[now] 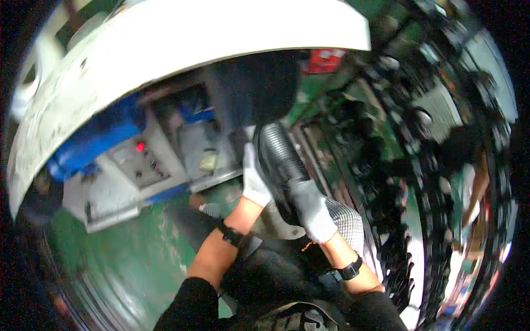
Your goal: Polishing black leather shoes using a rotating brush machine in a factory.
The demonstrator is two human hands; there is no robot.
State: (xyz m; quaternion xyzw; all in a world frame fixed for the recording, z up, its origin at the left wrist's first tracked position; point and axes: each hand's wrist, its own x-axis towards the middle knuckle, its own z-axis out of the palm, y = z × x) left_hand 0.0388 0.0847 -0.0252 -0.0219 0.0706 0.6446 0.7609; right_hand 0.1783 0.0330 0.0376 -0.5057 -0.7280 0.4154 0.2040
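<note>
A dark, curved part with close ribs across its face (280,146) is held in front of me between both hands; its exact kind I cannot make out through the blur. Along its left edge lies my left hand (256,179), in a white glove, with the fingers stretched up its side. My right hand (313,211), gloved in white and grey, is closed over its lower right end, and the part hides some of those fingers. Black bands circle both wrists.
A large white curved panel (221,30) spans the top. Beneath it are a grey control box with a red light (141,147) and a blue cover (102,138). Racks with several black parts (408,165) line the right. A red box (324,60) stands behind; checked cloth (346,223) lies near my right hand.
</note>
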